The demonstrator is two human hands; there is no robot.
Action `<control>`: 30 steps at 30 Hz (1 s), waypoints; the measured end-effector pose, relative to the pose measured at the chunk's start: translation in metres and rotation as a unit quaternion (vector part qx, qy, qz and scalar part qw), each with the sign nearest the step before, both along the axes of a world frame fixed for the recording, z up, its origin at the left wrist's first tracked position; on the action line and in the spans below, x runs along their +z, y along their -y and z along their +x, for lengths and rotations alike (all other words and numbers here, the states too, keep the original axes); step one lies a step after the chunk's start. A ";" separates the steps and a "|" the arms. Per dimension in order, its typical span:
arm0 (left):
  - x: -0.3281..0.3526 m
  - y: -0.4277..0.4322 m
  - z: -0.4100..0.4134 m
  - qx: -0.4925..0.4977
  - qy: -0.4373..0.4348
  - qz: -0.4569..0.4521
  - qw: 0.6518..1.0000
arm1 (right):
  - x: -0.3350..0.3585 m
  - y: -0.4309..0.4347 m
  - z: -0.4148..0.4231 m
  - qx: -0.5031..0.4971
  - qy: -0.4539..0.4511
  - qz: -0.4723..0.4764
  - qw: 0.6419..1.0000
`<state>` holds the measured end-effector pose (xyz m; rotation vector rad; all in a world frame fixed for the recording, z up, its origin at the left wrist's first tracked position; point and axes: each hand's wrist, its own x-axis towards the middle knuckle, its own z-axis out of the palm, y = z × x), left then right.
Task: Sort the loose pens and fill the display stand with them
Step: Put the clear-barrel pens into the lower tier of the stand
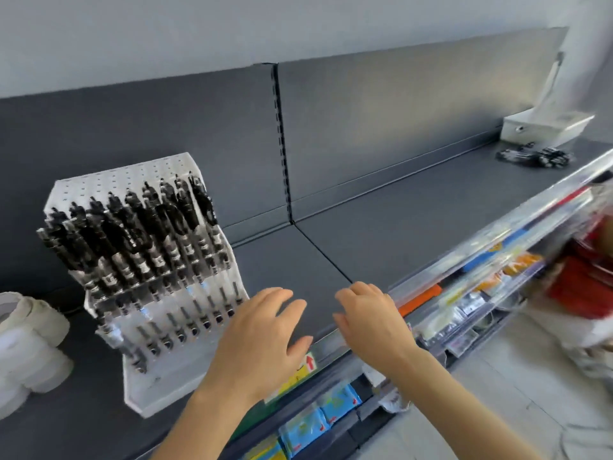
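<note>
Head view: our left grip (262, 333) and right grip (371, 323) hover, fingers spread, empty.
Swinging toward the seemingly loose pens (534, 157), we could knock the display stand (132, 175).
</note>
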<state>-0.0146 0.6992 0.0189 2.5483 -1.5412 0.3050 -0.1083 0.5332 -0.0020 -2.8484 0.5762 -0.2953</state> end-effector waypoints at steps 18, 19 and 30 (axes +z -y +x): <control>-0.010 0.337 -0.093 -0.102 -0.123 -0.034 0.987 | 0.005 0.305 -0.146 -0.105 0.032 0.047 0.993; -0.009 0.354 -0.096 -0.106 -0.125 -0.027 0.986 | 0.007 0.320 -0.152 -0.111 0.031 0.049 0.992; -0.009 0.550 -0.092 -0.125 -0.126 0.003 0.984 | 0.007 0.485 -0.169 -0.179 0.036 0.039 0.982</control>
